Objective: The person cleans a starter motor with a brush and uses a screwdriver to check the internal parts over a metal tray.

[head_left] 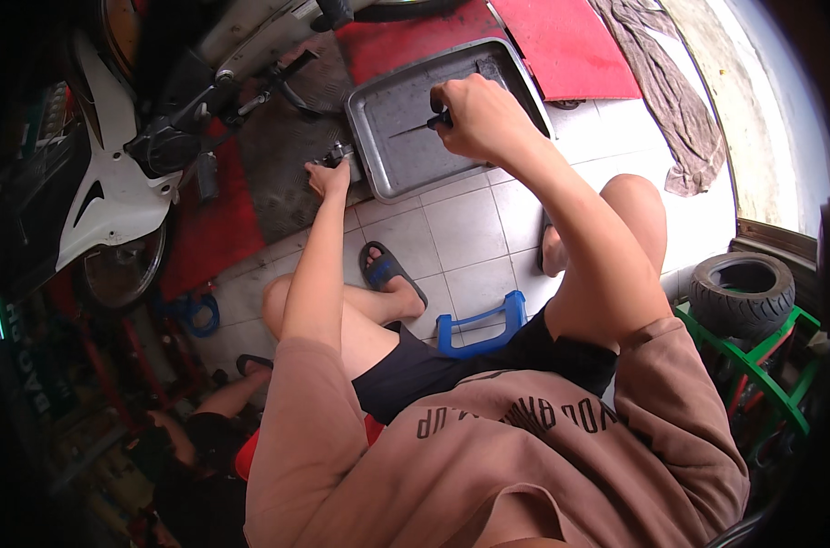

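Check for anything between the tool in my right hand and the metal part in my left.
Nothing visible stands between the thin-shafted tool in your right hand and the metal part in your left hand. The grey tray has its left rim crossing that line, seemingly below it.

Right hand (477, 117) curled closed — left hand (331, 177) pinching, outstretched.

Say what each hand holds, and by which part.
Right hand: thin-shafted tool, by its dark handle. Left hand: metal part, pinched between thumb and fingers; exact grip spot unclear.
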{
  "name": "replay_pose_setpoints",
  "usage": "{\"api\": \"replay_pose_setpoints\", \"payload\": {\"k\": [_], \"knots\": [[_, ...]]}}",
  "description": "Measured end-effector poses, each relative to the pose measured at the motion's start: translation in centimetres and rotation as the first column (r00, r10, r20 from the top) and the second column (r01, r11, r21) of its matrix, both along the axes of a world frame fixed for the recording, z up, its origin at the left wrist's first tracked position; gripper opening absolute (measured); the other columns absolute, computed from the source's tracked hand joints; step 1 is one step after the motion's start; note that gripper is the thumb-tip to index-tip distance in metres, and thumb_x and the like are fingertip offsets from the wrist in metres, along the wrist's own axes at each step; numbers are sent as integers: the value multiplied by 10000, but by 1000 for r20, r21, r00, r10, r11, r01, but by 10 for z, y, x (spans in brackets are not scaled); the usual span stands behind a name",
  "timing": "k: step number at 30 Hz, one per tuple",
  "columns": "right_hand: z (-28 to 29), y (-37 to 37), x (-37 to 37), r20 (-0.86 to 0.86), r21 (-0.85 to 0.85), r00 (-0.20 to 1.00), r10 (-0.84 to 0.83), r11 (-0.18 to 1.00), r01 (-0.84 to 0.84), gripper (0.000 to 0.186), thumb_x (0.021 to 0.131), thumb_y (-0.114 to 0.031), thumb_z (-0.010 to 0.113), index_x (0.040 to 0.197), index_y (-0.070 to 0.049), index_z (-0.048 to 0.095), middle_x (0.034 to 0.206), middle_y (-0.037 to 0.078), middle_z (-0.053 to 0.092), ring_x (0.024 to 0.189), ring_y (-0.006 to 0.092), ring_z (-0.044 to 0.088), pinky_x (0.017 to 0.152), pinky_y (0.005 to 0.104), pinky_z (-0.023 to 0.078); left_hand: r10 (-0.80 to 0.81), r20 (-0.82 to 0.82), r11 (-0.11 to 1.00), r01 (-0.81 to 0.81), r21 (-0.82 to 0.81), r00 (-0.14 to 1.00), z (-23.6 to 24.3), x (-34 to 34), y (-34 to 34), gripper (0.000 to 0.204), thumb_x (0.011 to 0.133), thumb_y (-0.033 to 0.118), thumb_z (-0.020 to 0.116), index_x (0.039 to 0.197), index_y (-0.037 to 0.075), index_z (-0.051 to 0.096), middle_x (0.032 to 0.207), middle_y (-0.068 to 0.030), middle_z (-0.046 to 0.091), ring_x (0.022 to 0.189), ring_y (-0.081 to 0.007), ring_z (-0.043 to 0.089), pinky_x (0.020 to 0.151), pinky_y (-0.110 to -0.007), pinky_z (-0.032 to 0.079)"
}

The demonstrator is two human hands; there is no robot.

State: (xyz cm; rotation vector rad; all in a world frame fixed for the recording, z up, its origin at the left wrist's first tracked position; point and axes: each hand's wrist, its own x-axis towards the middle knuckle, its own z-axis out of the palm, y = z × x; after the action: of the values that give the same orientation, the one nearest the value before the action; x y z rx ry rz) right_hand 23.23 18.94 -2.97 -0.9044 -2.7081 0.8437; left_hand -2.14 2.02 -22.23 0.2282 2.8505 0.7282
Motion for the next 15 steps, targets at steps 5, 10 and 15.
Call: {"api": "replay_pose_setpoints", "payload": {"k": [5, 10, 15], "knots": [[-5, -2, -2, -119, 17, 993, 16, 1000, -14, 108, 678, -22, 636, 782, 7, 629, 760, 215, 637, 767, 395, 640, 677, 442, 527, 232, -82, 963, -217, 159, 969, 13, -3, -16, 677, 696, 243, 751, 1192, -77, 420, 1143, -268, 570, 1078, -401, 557, 989, -431, 420], [6, -9, 0, -145, 77, 989, 20, 997, -9, 88, 667, 12, 612, 753, 1, 625, 771, 204, 641, 777, 387, 649, 678, 444, 532, -138, 74, 938, 106, 330, 988, 75, 1, -19, 489, 742, 261, 767, 1093, -9, 560, 1065, -109, 602, 1023, -183, 560, 874, -314, 444], [-13, -2, -10, -280, 64, 960, -7, 998, 26, 122, 675, 28, 597, 785, -11, 634, 797, 206, 650, 813, 390, 652, 696, 454, 532, -386, 65, 863, 335, 378, 920, 153, -5, -53, 384, 783, 263, 730, 1046, 0, 629, 1008, -109, 668, 960, -205, 624, 850, -322, 472]]}}
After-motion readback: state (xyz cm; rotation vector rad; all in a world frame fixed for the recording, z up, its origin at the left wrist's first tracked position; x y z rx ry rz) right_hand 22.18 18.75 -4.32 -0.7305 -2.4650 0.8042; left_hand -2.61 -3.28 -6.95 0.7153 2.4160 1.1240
